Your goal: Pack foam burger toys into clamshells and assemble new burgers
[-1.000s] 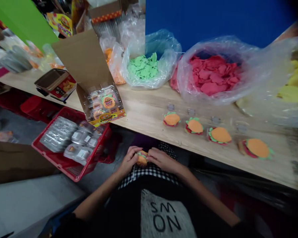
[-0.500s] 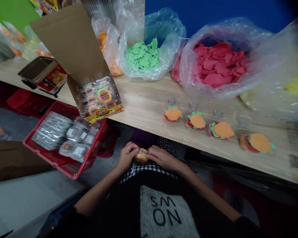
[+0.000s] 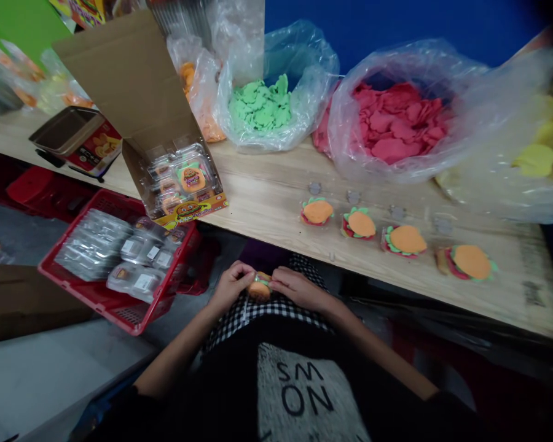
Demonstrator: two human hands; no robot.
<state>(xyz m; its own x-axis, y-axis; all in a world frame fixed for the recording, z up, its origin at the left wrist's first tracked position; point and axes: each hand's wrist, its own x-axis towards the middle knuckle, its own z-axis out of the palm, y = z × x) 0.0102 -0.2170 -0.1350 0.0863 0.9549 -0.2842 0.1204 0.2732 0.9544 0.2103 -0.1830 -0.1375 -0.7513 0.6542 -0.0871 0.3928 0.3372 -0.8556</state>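
A small toy burger (image 3: 260, 288), apparently in a clear plastic case, is held over my lap between both hands. My left hand (image 3: 233, 283) pinches its left side, thumb against the edge. On the opposite side, my right hand (image 3: 298, 287) grips it with bent fingers and thumb. The burger shows an orange bun with a green layer at its top edge. On the table ahead lies a row of several toy burgers in open clear cases, among them one burger (image 3: 317, 211) at the left end and another (image 3: 472, 262) at the right end.
An open display box (image 3: 191, 212) of packed burgers stands at the table's edge. Plastic bags hold green pieces (image 3: 260, 105), red pieces (image 3: 399, 123) and yellow pieces (image 3: 537, 159). A red basket (image 3: 90, 301) of clear cases is below left. A brown tub (image 3: 74, 138) sits behind it.
Both hands still hold the toy burger in my lap, with slight finger movement around it. The whole view has shifted a little, so table things appear slightly further left.
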